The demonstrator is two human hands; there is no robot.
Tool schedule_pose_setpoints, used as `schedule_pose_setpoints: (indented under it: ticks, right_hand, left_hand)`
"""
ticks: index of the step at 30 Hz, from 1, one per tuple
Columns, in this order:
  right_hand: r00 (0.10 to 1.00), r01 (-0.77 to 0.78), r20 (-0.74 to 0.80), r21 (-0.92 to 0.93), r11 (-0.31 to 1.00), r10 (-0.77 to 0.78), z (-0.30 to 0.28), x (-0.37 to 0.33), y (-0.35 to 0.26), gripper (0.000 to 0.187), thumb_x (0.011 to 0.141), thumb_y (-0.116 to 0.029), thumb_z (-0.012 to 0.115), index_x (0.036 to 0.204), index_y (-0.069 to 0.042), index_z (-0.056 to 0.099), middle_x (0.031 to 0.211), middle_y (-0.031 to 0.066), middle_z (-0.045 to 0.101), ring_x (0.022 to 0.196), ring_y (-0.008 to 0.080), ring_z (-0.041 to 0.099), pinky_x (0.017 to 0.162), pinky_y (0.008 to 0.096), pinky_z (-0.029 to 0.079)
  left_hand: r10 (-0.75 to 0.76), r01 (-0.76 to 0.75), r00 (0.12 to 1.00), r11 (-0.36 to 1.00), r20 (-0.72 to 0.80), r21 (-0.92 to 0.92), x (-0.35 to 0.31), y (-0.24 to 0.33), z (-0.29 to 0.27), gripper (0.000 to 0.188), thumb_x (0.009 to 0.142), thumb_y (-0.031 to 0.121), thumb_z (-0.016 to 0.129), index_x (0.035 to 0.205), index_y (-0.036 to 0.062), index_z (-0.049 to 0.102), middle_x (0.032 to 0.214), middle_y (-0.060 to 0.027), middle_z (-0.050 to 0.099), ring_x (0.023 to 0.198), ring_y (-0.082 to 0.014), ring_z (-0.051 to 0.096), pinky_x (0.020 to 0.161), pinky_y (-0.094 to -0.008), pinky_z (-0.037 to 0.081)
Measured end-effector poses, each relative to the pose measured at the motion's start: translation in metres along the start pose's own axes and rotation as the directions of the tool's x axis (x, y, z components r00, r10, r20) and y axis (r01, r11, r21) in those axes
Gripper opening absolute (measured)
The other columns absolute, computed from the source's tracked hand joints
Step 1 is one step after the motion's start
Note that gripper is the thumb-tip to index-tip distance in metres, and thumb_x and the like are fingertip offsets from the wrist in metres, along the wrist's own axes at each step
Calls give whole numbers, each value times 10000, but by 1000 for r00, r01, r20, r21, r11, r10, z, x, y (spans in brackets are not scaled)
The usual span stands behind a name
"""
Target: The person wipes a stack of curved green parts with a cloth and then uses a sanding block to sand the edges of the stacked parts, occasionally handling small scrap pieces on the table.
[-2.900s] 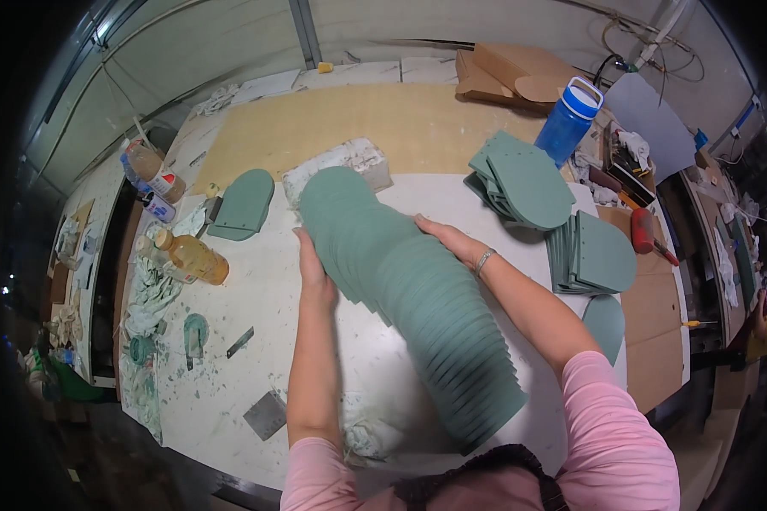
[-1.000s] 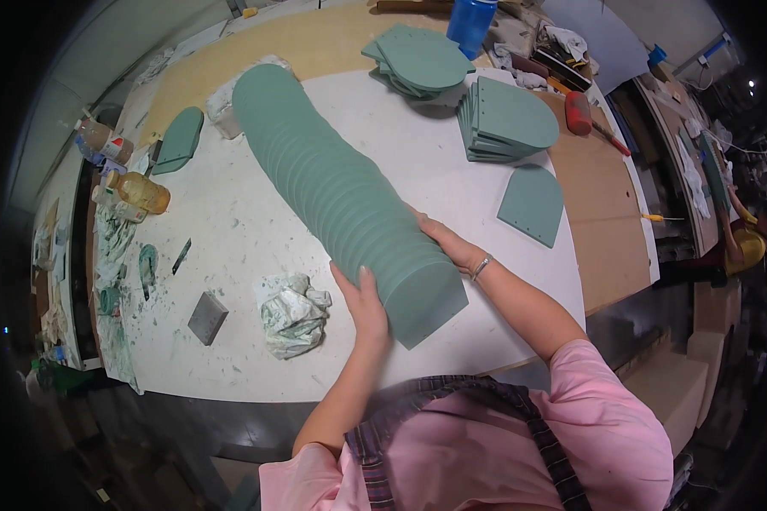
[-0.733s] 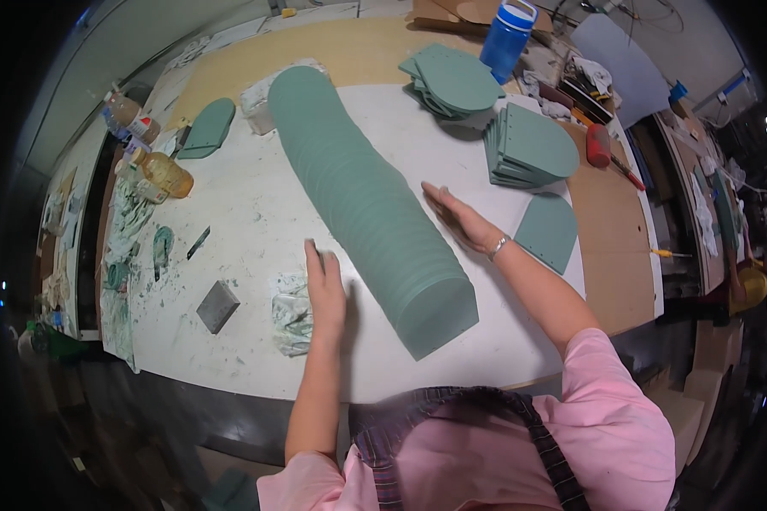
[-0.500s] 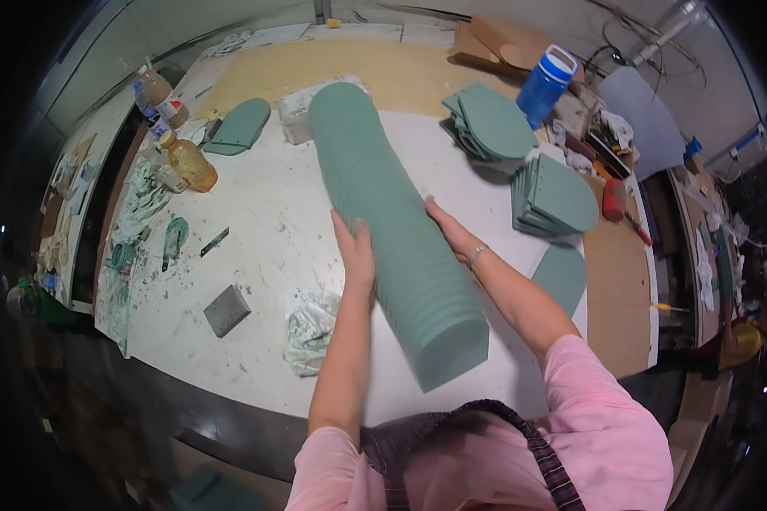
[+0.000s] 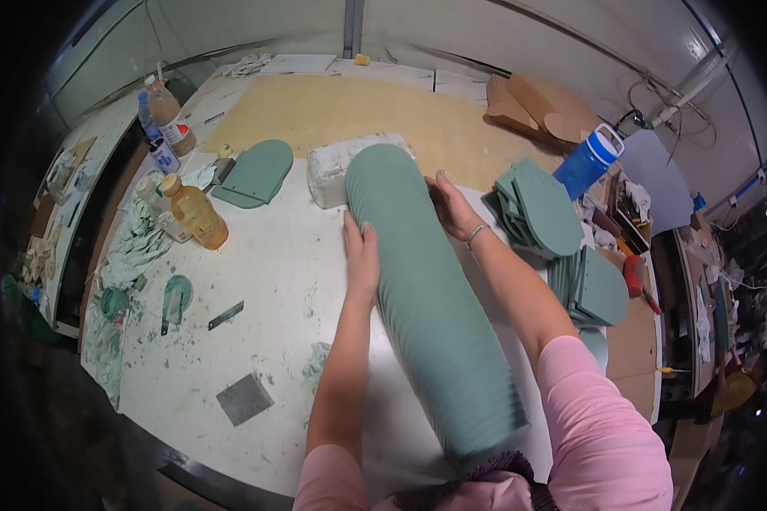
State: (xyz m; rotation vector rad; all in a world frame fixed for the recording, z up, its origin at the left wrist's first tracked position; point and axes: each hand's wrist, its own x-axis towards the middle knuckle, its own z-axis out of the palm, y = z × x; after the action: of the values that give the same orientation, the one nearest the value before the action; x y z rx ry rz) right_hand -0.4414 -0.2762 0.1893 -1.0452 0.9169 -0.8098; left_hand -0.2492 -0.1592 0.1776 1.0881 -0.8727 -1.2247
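Note:
A long row of green round-ended plates [image 5: 439, 298], packed face to face, runs across the white table from the far middle toward me. My left hand [image 5: 362, 260] lies along its left side with the fingers stretched out. Against the right side, near the far end, rests my right hand [image 5: 456, 209], also open and wearing a bracelet on the wrist. The row stands between both palms. Its far end touches or nearly touches a whitish wrapped block [image 5: 324, 175].
Loose green plates [image 5: 541, 209] lie in fanned stacks at right, before a blue bottle [image 5: 584, 166]. More plates [image 5: 260, 175] lie far left, near an amber bottle [image 5: 198, 217]. A grey block [image 5: 245, 399], a dark blade [image 5: 226, 315] and a red mallet [image 5: 633, 275] are on the table.
Both hands have shifted farther along the row toward its far end. The row looks straighter than before, where it curved at the far part. The head view has tilted.

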Motion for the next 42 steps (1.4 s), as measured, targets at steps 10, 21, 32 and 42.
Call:
schedule_pose_setpoints:
  ticks: [10,21,32,42]
  right_hand:
    - [960,-278,-1,111,954,280,24,8,-19,745,983,-599,423,1463,-30,421,1476,142,463,1319,247,480,1084,357,405]
    - [979,-190,57,-65,980,194,-2,-61,-12,848,984,-668,309,1531,-20,286,1582,149,301,1444,259,299,1198,375,192]
    - [940,-327,-86,53,944,330,20,-98,-1,759,980,-607,435,1432,3,441,1431,150,501,1291,251,496,1098,364,383]
    - [940,-325,-58,153,933,337,18,-69,-4,745,963,-609,471,1417,-19,474,1399,155,532,1238,250,546,1043,361,438]
  left_hand:
    - [252,-194,968,786,-17,587,21,-18,1,844,958,395,554,1558,25,91,1577,-346,38,1451,-525,64,1173,-576,93]
    - [216,-261,964,873,155,411,-80,-24,-12,790,981,333,483,1537,-48,73,1576,-348,59,1465,-493,99,1186,-532,112]
    - [259,-269,960,747,106,608,-106,-21,25,834,951,315,554,1515,-97,98,1557,-376,74,1444,-513,140,1184,-533,124]
    - [321,-291,946,803,33,520,-62,-35,19,905,919,283,592,1499,-133,37,1565,-369,52,1468,-486,82,1202,-509,82]
